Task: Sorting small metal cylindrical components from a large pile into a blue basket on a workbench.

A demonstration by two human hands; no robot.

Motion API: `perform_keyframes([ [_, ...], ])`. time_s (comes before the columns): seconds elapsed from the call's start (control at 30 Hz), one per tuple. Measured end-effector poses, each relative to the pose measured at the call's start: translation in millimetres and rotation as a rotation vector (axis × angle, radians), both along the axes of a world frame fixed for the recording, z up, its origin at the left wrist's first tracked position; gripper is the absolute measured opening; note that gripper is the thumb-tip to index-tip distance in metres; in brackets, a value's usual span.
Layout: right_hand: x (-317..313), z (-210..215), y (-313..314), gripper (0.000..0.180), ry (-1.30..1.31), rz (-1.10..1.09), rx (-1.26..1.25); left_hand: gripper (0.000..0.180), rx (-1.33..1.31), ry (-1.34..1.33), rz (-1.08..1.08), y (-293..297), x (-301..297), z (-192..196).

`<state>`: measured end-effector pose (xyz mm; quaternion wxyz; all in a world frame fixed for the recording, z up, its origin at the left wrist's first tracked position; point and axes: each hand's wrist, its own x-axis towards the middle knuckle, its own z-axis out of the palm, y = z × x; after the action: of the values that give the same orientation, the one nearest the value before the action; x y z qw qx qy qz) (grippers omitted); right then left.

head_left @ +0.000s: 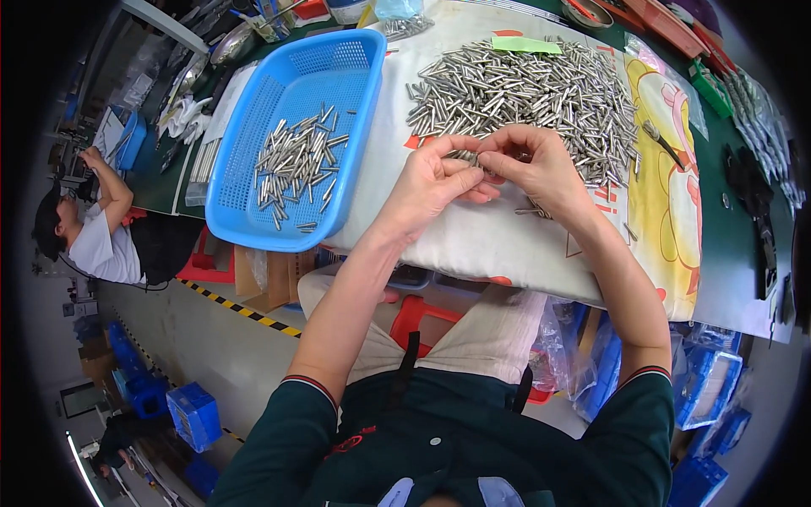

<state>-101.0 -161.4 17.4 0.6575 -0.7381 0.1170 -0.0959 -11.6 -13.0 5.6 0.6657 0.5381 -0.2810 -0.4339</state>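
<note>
Left hand [431, 182] and right hand [532, 165] are meeting at the near edge of the pin pile [524, 89], fingertips pinching together on a few small metal pins [463, 155] between them. Those pins are looking stiff, light and slick, likely to roll, so gripping across the middle seems safest. More pins are lying in the blue basket [253, 215] to the left, and the pile is resting on a white cloth [473, 241] spread over the counter [718, 279].
</note>
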Motion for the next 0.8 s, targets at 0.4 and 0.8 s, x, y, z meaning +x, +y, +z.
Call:
perform_keyframes([
  [0.4,-1.3,-3.0,2.0,0.018,-0.074,0.013,-0.144,0.04,-0.037,0.029,0.047,0.9,2.1,-3.2],
  [0.8,-4.9,5.4,3.3,0.015,0.027,0.042,-0.224,0.044,0.021,-0.03,0.035,-0.6,-3.7,-1.5],
])
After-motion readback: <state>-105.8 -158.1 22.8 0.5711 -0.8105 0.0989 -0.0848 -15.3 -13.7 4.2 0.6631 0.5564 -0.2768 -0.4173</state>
